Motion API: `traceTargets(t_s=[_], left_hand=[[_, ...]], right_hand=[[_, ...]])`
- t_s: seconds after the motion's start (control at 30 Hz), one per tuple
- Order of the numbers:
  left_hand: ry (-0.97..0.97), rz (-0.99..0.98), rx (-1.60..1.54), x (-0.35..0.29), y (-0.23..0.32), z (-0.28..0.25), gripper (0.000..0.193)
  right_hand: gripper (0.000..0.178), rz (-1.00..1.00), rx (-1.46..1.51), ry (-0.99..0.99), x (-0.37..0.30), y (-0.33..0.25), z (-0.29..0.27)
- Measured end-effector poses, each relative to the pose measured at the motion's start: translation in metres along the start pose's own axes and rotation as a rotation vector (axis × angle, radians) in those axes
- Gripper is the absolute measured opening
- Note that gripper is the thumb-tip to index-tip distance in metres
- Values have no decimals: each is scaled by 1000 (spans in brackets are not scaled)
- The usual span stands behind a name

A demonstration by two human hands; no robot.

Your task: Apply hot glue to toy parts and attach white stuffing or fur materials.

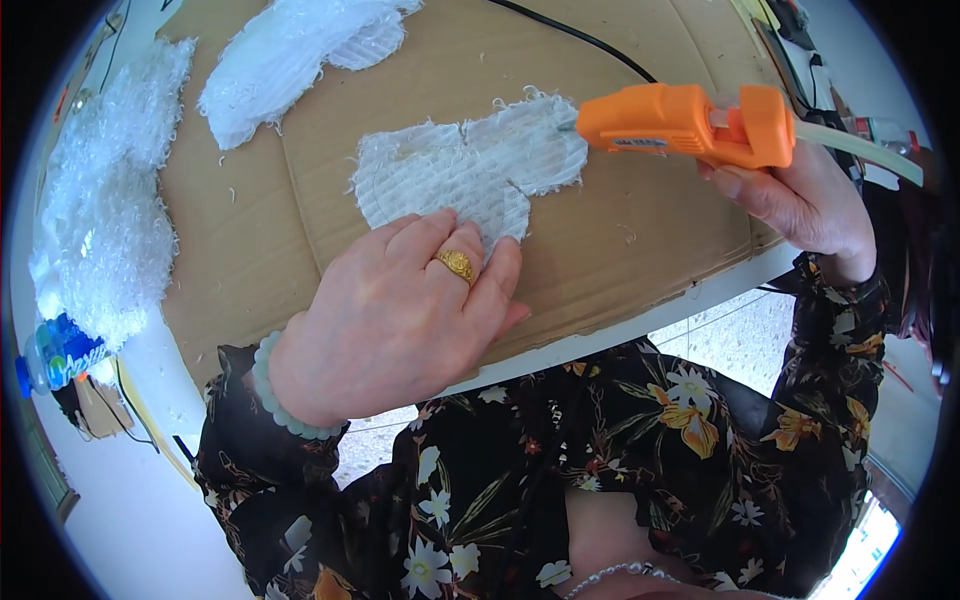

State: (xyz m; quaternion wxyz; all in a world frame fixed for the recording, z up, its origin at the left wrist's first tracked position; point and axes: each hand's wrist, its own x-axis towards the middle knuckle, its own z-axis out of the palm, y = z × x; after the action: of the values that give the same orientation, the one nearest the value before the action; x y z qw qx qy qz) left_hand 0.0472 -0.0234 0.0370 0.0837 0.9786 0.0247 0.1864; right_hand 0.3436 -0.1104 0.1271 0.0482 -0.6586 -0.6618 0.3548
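An orange hot glue gun [650, 122] is gripped by my right hand [805, 205], its nozzle pointing left. The tip meets the right end of a white, frayed fabric piece [440, 175] lying on the cardboard. A pale glue stick [860, 147] runs out of the gun's back end. My left hand [395, 310] lies over the fabric's lower edge, fingers stretched out and pressing it down, and covers part of it. Notches show in the fabric's upper and lower edges.
A cardboard sheet [300, 200] covers the white table. Another white shaggy fabric piece [300, 65] lies at the far left, beside a fluffy white pile [110, 200]. A blue-labelled plastic bottle [60, 355] is at the left. A black cord [580, 38] crosses the far cardboard.
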Motion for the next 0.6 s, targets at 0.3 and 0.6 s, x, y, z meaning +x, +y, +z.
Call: traceTargets(t_s=[0.3, 0.6], left_hand=[[-10, -7, 7, 0, 0, 0, 38], [-22, -38, -6, 1, 2, -1, 39]], right_hand=[[37, 45, -8, -48, -4, 2, 1], [31, -101, -87, 35, -9, 5, 5]])
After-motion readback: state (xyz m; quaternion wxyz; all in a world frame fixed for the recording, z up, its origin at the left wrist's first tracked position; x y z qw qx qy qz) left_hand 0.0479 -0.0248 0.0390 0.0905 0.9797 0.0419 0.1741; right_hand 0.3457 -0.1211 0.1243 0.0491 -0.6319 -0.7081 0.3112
